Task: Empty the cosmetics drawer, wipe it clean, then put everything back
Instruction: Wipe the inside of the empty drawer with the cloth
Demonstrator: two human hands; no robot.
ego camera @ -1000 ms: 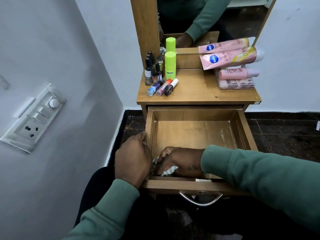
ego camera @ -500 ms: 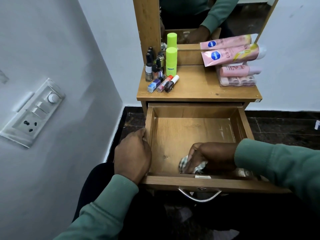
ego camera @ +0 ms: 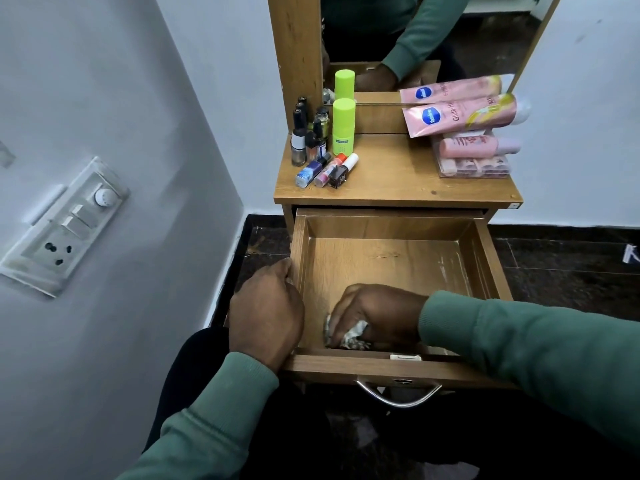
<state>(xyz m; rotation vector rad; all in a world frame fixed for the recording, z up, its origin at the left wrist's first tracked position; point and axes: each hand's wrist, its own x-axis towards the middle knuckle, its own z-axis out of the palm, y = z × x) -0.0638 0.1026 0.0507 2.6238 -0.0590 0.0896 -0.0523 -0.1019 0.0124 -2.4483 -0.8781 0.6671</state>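
The wooden drawer [ego camera: 346, 367] of the dressing table [ego camera: 398, 181] is pulled out fully, and its bottom is bare except for pale scratches near the right wall. The left hand [ego camera: 265, 315] grips the left side wall of the drawer near the front corner, with the fingers curled over the top edge and close together. The right hand [ego camera: 377, 315] is inside the drawer, near the front panel and a little left of the middle. Its fingers are bent and pinch a crumpled patterned cloth [ego camera: 353, 336], which is pressed onto the drawer bottom (only small parts of the cloth show under the fingers). The cosmetics stand on the table top. At the left there is a group of nail polish bottles [ego camera: 308, 136] and a green stick bottle [ego camera: 343, 126], both upright, and 3 small bottles [ego camera: 327, 171] lie in front of them. At the right, a pink Vaseline tube [ego camera: 464, 116] lies on a smaller pink tube [ego camera: 478, 145], over a clear flat box [ego camera: 474, 166]. A metal handle [ego camera: 398, 396] hangs on the drawer front. A switch board [ego camera: 65, 226] is on the left wall.
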